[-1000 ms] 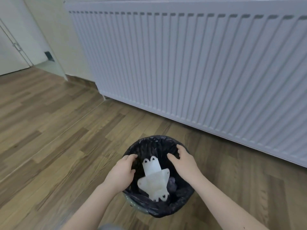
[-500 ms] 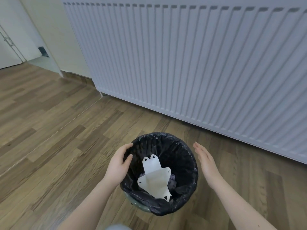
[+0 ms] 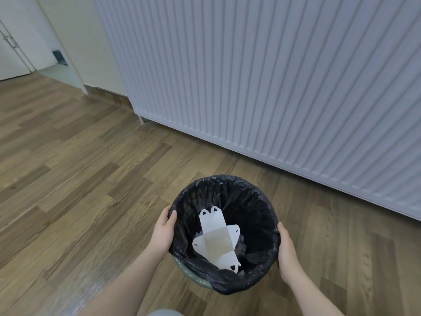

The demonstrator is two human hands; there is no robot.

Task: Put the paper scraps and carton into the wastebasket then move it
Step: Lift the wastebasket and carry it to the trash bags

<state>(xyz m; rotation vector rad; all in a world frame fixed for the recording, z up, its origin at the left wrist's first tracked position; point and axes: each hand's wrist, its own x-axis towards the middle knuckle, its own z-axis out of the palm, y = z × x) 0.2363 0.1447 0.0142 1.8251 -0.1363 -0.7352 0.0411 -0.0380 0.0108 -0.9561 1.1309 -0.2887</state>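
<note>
A round wastebasket (image 3: 250, 192) lined with a black bag stands on the wooden floor in front of me. A flattened white carton (image 3: 216, 240) lies inside it, over some darker scraps that are mostly hidden. My left hand (image 3: 163, 231) grips the basket's left rim, thumb over the edge. My right hand (image 3: 286, 249) presses against the right side of the rim. The green wall of the basket shows below the bag at the front.
A wide white ribbed radiator (image 3: 273, 87) runs along the wall just behind the basket. A white door (image 3: 11, 42) and wall corner are at the far left. Wooden floor (image 3: 79, 179) stretches to the left.
Both hands drew out of the basket and moved apart to its left and right rim. They now clasp the basket from both sides. The carton stays inside.
</note>
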